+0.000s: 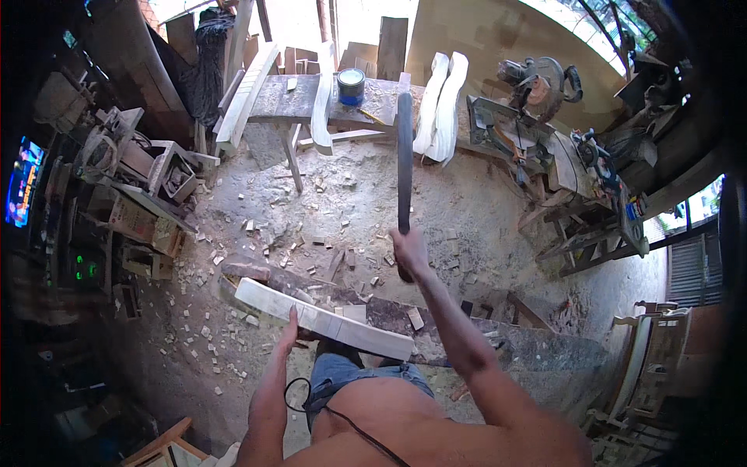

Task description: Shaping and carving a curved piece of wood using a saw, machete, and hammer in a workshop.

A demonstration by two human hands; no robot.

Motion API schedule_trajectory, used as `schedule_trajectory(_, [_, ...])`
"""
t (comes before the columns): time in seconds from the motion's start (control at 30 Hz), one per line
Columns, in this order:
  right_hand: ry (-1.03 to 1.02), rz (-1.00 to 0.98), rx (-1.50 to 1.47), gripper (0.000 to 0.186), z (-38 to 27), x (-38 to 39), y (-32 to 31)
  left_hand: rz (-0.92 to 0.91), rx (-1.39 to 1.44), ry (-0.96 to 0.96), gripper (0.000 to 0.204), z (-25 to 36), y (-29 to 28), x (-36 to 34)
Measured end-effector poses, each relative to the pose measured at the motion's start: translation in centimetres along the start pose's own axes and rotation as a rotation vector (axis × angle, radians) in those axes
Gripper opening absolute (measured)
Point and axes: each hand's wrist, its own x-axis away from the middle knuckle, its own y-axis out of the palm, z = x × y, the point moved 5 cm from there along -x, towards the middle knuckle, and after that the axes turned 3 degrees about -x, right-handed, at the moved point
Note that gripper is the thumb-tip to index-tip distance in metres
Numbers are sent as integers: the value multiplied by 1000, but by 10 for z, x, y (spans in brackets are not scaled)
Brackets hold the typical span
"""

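Above chip-strewn floor, left hand holds the beam from its near side.

The right arm stretches far forward, slanting inward from the shoulder so that the right hand sits ahead of the torso, its fingers curled tight in a fist-like grip. The left forearm rises more steeply and reaches less far — the left hand is lower, one digit pointing forward, the other fingers mostly hidden.
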Motion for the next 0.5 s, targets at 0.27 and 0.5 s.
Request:
schedule_trajectory(0.27, [3, 70, 195, 37, -70, -309, 20, -323, -87, -111, 112, 21, -11, -9])
schedule_trajectory(0.5, [-12, 159, 503, 45, -70, -391, 85, -273, -120, -204, 91, 28, -17, 32])
